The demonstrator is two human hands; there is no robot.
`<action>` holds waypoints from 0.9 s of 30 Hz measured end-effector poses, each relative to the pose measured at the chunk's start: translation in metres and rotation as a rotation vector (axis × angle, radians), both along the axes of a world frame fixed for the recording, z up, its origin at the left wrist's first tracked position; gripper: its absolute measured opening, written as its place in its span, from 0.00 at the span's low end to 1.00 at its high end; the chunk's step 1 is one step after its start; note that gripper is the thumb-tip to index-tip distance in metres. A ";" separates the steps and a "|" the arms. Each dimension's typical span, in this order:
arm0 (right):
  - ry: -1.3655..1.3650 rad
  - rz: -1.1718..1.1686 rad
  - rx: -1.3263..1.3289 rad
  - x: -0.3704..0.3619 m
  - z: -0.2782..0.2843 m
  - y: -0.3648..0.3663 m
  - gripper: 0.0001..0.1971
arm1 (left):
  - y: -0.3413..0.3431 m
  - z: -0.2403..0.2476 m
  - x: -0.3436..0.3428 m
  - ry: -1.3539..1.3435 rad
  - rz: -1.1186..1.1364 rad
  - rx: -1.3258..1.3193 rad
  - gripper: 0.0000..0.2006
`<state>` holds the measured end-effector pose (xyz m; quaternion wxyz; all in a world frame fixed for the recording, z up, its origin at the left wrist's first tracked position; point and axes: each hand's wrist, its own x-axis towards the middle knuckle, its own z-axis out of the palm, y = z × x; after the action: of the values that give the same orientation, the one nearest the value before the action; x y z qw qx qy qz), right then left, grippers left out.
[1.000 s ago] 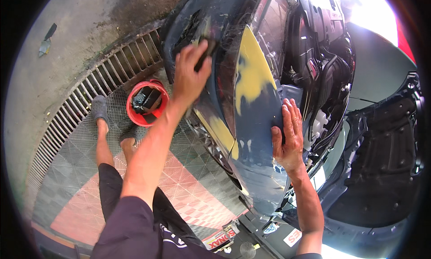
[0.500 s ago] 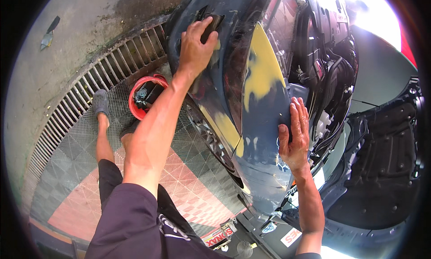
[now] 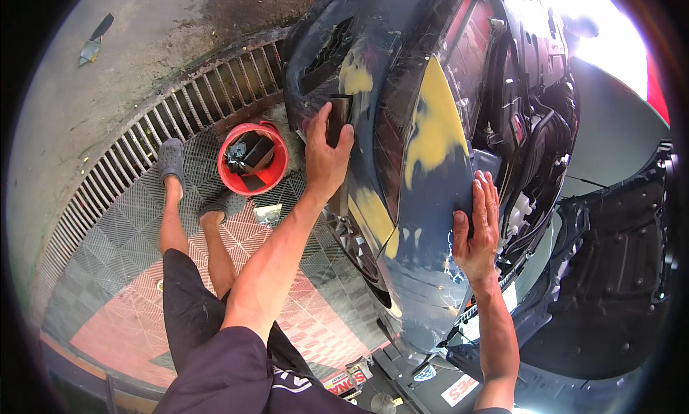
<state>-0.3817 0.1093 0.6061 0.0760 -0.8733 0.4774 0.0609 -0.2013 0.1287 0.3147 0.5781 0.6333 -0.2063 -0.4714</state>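
Note:
My left hand (image 3: 328,161) is closed around a dark rectangular sanding block (image 3: 340,115), which rests against the car's dark bumper (image 3: 359,23). A yellow filler patch (image 3: 356,75) shows on the bumper just beyond the block. On the dull blue-grey fender (image 3: 423,270), my right hand (image 3: 478,231) lies with its fingers stretched out, holding nothing. A larger yellow patch (image 3: 436,130) covers part of that fender, farther off than my right hand. The headlight (image 3: 397,120) sits between bumper and fender. My left palm and the block's underside are hidden.
A red bucket (image 3: 283,156) with dark blocks inside stands on the tiled floor, left of the bumper. A metal drain grate (image 3: 147,127) curves behind it. To the right are the engine bay (image 3: 535,120) and a dark lined panel (image 3: 610,270).
My left hand has slid the block nearer to me along the bumper, uncovering the yellow patch there. My right hand stays in the same place on the fender. The view has shifted slightly.

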 end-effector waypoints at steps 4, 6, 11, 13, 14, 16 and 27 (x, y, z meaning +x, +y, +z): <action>0.005 0.013 -0.002 0.001 -0.003 -0.004 0.29 | -0.072 -0.010 0.037 -0.181 0.020 -0.043 0.31; 0.011 0.008 -0.003 -0.003 -0.004 0.000 0.29 | -0.060 -0.009 0.030 -0.142 0.005 -0.026 0.31; 0.016 -0.006 -0.007 -0.002 -0.001 -0.001 0.29 | -0.026 -0.010 0.007 -0.153 0.041 -0.060 0.30; 0.005 0.005 -0.004 -0.001 -0.005 -0.002 0.29 | -0.072 -0.008 0.037 -0.136 -0.009 -0.048 0.30; 0.009 0.011 -0.008 0.003 -0.004 -0.004 0.28 | -0.094 -0.010 0.049 -0.215 -0.021 -0.060 0.30; 0.021 0.016 -0.011 0.007 -0.005 -0.005 0.28 | -0.085 -0.013 0.048 -0.185 -0.004 -0.071 0.29; 0.034 -0.019 0.031 0.002 0.007 -0.007 0.31 | -0.105 -0.017 0.047 -0.276 -0.046 -0.126 0.28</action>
<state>-0.3800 0.1023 0.6135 0.0818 -0.8662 0.4859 0.0826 -0.1540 0.0236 0.2978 0.5719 0.6497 -0.3274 -0.3790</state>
